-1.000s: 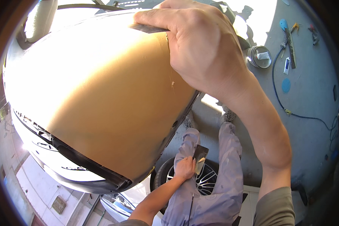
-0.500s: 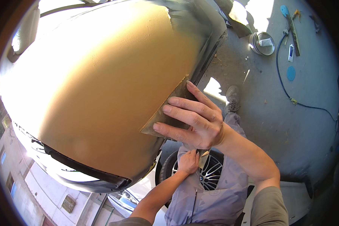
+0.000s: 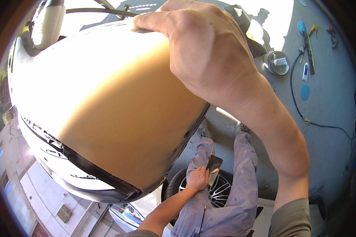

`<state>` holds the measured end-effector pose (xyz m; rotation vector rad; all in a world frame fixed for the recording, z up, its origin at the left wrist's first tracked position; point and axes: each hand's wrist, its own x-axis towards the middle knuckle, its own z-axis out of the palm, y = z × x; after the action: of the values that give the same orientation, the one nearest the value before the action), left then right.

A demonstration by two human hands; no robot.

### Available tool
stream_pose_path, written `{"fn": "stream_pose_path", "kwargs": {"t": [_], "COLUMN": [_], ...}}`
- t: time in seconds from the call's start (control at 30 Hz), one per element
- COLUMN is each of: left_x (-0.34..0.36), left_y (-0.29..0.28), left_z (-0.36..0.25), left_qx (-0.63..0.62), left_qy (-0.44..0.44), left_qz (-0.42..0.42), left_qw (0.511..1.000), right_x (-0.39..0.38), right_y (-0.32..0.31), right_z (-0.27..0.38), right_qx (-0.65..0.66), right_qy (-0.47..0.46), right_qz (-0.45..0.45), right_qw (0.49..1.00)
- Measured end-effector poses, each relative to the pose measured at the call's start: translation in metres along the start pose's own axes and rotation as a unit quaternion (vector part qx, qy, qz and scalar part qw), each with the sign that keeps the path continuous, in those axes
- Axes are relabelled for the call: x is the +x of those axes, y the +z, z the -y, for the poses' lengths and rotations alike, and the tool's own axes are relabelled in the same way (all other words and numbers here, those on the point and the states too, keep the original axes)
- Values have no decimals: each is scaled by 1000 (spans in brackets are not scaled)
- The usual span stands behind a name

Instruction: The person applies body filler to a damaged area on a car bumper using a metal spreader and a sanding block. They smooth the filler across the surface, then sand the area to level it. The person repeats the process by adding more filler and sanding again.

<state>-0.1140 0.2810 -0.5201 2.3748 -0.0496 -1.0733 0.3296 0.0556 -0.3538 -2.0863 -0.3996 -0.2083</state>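
A large curved car body panel (image 3: pixel 146 130) is coated in tan filler, its far left side washed out by sunlight. Over its far right part, my right hand (image 3: pixel 211 51) is close to the camera, thumb side stretched toward the far edge. The fingers are mostly hidden behind the hand, and so is the dark spreader that showed in them earlier. Low in front of my legs, my left hand (image 3: pixel 197 178) grips a flat dark plate (image 3: pixel 214 161). Beside its fingers are a dab of beige putty (image 3: pixel 215 171) and a pale, thin blade (image 3: pixel 212 179).
To the right on the grey floor stand a round tin (image 3: pixel 276 63) with a white tube on it, another small tube (image 3: pixel 305 72), a blue disc (image 3: pixel 305 92) and a dark hose (image 3: pixel 292 79). A car wheel (image 3: pixel 219 191) is behind my legs.
My right hand has moved from the panel's near right edge up toward its far edge, nearer the camera. My left hand stays low; its dark plate now shows.
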Motion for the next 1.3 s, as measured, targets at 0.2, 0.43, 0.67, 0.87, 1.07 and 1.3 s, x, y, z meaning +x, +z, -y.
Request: {"fn": "stream_pose_path", "kwargs": {"t": [0.2,0.43,0.67,0.87,1.07,1.3], "left_x": [-2,-1,2,4,5,2], "left_y": [6,3,2,0,-5,-1], "left_z": [5,6,7,4,-4,2], "left_qx": [-6,-4,39,14,16,11], "left_qy": [8,11,88,-16,-18,-17], "left_qz": [-1,9,-9,45,37,41], "left_qw": [1000,1000,995,999,999,999], "right_x": [-26,-130,-171,-81,-16,-31], "right_y": [46,66,64,8,11,28], "right_z": [0,9,1,-48,-59,-51], "right_qx": [-4,17,12,-52,35,-8], "right_qy": [-52,-85,-99,-36,-60,-47], "right_qz": [-112,-119,-89,-125,-75,-64], "right_qw": [992,989,991,990,995,997]}}
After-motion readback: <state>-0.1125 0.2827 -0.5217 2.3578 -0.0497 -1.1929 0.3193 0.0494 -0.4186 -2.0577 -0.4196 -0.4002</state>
